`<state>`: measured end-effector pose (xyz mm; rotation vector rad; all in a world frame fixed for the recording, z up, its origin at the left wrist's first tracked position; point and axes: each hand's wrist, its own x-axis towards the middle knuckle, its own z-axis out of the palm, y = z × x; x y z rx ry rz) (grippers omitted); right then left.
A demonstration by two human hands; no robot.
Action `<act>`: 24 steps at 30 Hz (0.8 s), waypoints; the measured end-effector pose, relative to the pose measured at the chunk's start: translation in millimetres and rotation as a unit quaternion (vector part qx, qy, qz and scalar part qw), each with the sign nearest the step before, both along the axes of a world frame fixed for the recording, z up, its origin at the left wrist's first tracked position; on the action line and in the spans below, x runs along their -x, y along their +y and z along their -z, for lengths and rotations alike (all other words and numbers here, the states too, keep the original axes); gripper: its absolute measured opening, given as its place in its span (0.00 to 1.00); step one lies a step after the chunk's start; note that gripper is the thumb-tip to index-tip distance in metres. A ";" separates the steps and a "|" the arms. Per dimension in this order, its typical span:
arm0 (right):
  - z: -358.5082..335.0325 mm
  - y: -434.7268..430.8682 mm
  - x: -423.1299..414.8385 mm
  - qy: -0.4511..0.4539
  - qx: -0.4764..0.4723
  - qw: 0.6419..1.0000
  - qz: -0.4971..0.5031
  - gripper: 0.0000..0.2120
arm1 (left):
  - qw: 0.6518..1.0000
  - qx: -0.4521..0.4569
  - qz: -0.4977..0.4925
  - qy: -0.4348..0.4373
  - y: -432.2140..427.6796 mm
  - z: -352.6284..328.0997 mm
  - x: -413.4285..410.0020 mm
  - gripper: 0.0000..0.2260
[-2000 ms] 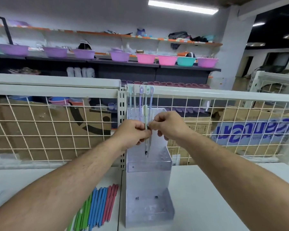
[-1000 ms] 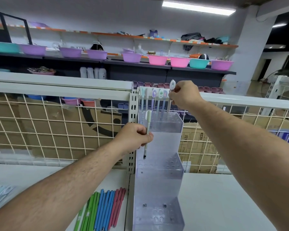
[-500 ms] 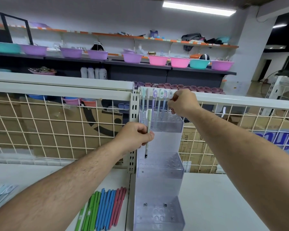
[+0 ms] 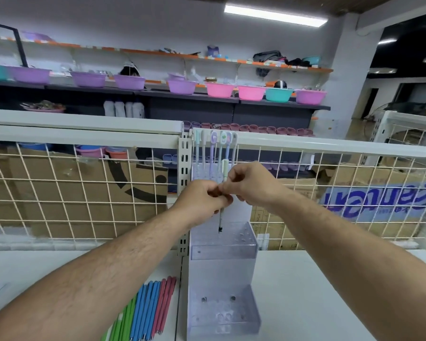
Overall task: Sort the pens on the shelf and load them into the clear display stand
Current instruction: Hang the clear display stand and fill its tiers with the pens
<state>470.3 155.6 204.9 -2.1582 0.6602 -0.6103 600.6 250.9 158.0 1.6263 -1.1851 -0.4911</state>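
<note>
Holding one pen [image 4: 221, 219] upright btwn them, both hands meet in front of the clear stand [image 4: 223, 252]. The left hand [image 4: 201, 199] has its fingers curled round the pen's shaft, clenched on it. The right hand [image 4: 252, 185] comes in from the right w/ thumb and fingertips pinching the same pen just above the left's grip. The pen's pale cap end sticks up above the knuckles. Its dark tip hangs below the left hand, just over the stand's middle tier; can't tell if it touches.

The stand is a 3-step clear plastic piece sitting on the white shelf [image 4: 293, 303], its back against a slotted upright post [image 4: 184, 166]. The top tier, far and high, carries the standing pens [image 4: 212, 150]: approx six, pastel, w/ flat decorated tops, side by side. The middle tier shows rows of open holes, and so does the near bottom tier.

The loose pens [image 4: 145, 312] lie on the shelf just left of the stand at the near edge, side by side in colour groups: green at left, blue in the middle, red at right, closest to the stand.

Behind the shelf a cream wire grid [image 4: 84, 193] runs under a white rail, w/ cardboard boxes [image 4: 59, 183] behind it. Far back, dark shelving holds a row of plastic bowls [image 4: 219, 89] in purple, pink and teal. Something pale lies at the shelf's left edge, too blurred to ID.
</note>
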 end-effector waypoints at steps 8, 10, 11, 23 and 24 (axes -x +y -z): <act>-39.7 -20.1 18.3 -0.054 0.004 0.994 0.094 0.05 | 0.961 -0.096 -0.021 -0.258 5.2 4.0 -2.7 0.04; -55.4 -31.1 17.8 -0.089 0.015 0.987 0.134 0.04 | 0.943 -0.125 -0.028 -0.307 8.0 6.1 -6.5 0.10; -61.1 -36.5 16.0 -0.102 0.026 0.983 0.152 0.03 | 0.938 -0.132 -0.032 -0.319 9.0 6.4 -8.0 0.11; -64.0 -62.4 -22.5 -0.066 0.119 0.971 0.199 0.05 | 0.932 -0.143 -0.033 -0.333 13.1 7.6 -19.5 0.12; -64.0 -62.5 -24.0 -0.065 0.120 0.971 0.199 0.04 | 0.932 -0.142 -0.033 -0.332 13.0 7.5 -19.8 0.11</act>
